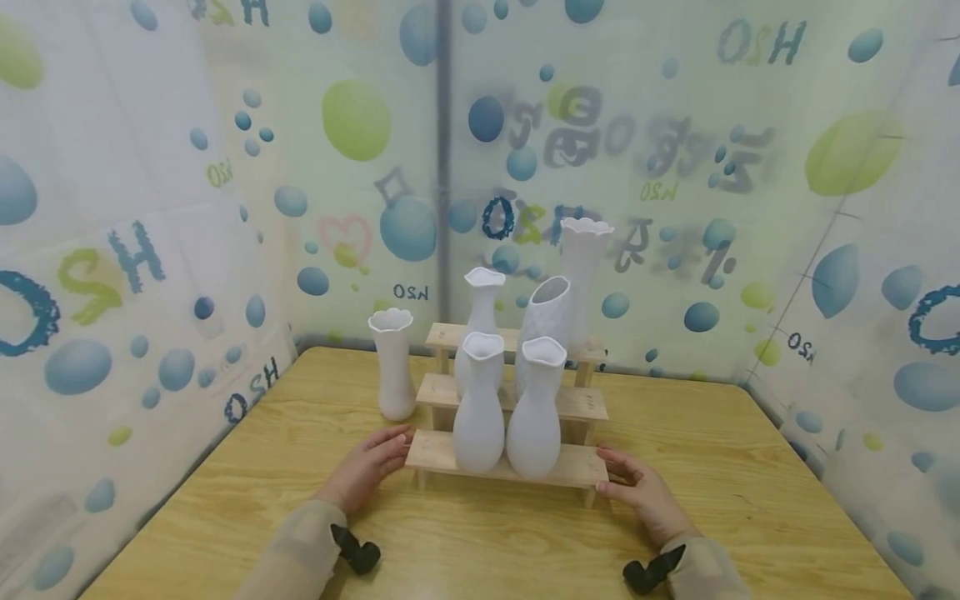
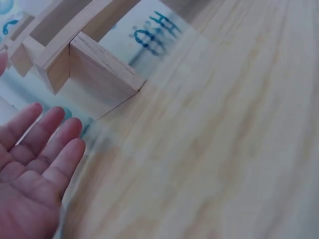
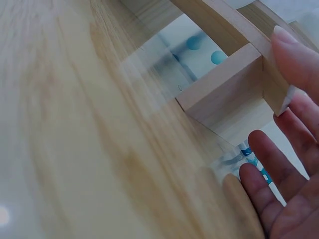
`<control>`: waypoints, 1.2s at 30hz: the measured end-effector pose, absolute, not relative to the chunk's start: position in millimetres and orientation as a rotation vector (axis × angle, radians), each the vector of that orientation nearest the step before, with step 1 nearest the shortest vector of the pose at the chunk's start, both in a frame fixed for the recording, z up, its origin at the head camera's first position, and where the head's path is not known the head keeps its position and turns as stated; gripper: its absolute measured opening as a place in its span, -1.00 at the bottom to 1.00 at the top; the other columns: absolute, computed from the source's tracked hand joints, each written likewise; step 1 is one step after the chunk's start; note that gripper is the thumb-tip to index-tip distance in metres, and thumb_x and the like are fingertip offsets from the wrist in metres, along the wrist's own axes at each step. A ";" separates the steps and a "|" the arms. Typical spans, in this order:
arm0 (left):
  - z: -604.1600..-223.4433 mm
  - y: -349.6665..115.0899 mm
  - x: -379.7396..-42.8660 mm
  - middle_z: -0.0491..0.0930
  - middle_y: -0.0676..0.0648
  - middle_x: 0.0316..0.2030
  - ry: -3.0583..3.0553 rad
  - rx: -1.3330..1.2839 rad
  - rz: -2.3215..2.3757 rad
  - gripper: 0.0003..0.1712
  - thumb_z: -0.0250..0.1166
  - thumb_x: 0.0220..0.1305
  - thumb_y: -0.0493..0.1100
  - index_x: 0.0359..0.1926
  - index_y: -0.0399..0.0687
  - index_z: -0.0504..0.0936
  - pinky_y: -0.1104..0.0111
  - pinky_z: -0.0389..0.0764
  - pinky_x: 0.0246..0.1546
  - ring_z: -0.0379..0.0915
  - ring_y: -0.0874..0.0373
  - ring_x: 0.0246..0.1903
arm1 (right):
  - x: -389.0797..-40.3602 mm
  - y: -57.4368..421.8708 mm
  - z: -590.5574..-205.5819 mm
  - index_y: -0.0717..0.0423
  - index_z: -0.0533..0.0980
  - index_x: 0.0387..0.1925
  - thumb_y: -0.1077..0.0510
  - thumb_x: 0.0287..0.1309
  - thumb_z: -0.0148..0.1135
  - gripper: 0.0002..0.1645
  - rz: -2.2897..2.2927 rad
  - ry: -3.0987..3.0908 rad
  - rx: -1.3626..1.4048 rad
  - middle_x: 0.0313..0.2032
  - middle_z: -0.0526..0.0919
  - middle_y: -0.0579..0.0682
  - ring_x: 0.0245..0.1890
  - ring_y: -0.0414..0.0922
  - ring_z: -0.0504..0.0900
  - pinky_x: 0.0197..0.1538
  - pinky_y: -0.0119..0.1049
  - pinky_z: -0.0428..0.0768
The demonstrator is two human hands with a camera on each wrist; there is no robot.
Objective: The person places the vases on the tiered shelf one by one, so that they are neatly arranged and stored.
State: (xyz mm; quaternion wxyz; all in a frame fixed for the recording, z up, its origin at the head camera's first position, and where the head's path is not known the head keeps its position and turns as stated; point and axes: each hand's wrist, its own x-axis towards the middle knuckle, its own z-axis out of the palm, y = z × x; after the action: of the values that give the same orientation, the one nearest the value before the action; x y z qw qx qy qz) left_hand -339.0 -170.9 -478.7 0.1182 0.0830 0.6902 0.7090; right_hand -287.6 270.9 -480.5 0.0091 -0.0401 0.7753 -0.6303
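A three-step wooden display stand [image 1: 431, 447] bears several white vases. On its lowest step are two bulbous vases with flared rims, the left vase [image 1: 478, 425] and the right vase [image 1: 534, 429]. Behind them rise a slim-necked vase [image 1: 483, 300], a slant-mouthed vase [image 1: 543, 312] and a tall scalloped vase [image 1: 585, 275]. My left hand [image 1: 367, 468] is at the left end of the lowest step, its fingers extended in the left wrist view. At the opposite end, my right hand [image 1: 641, 492] holds the step's corner between thumb [image 3: 296, 59] and fingers.
Another white scalloped vase [image 1: 393, 367] stands on the wooden table [image 1: 262, 458], left of the stand. Printed curtains [image 1: 360, 208] with blue and green spots enclose the table at the back and both sides. Dark wrist devices [image 1: 354, 550] sit on both sleeves.
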 end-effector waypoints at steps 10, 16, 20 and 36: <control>-449.2 -177.0 -357.9 0.46 -0.30 0.09 2.398 -0.064 2.170 -0.42 0.16 0.39 0.03 0.20 -0.35 0.39 0.13 0.43 0.12 0.41 -0.10 0.05 | -286.0 273.0 -480.6 0.29 0.32 0.31 0.25 0.10 0.36 -0.26 -1.992 2.424 -0.122 0.32 0.34 0.18 0.25 0.04 0.32 0.09 -0.40 0.42; -435.7 -180.2 -377.4 0.30 -0.22 0.25 2.524 -0.127 2.128 -0.23 0.24 0.30 0.14 0.36 -0.19 0.25 0.09 0.36 0.17 0.26 -0.08 0.19 | -285.6 275.5 -484.9 0.26 0.35 0.28 0.18 0.07 0.40 -0.25 -1.934 2.484 -0.118 0.28 0.40 0.17 0.17 -0.03 0.42 0.14 -0.29 0.37; -428.0 -175.5 -387.4 0.21 -0.21 0.33 2.554 -0.155 2.102 -0.09 0.28 0.23 0.19 0.42 -0.15 0.15 0.01 0.31 0.22 0.15 -0.11 0.28 | -285.0 275.3 -486.9 0.25 0.37 0.27 0.15 0.07 0.40 -0.26 -1.915 2.500 -0.105 0.27 0.41 0.16 0.16 -0.03 0.45 0.15 -0.23 0.37; -417.3 -163.2 -415.3 0.09 -0.29 0.41 2.640 -0.143 2.010 -0.07 0.31 0.24 0.04 0.45 -0.23 0.07 -0.09 0.16 0.29 0.02 -0.23 0.36 | -285.0 269.4 -481.1 0.28 0.35 0.28 0.20 0.10 0.37 -0.28 -1.977 2.437 -0.111 0.28 0.39 0.19 0.25 0.15 0.34 0.23 -0.03 0.32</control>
State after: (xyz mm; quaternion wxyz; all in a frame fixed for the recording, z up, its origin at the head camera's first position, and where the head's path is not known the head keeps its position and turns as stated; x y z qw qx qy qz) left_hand -415.3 -163.2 -417.3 -0.0894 -0.0429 0.7917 0.6027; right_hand -285.0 269.4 -481.1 0.0008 -0.0352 0.7761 -0.6297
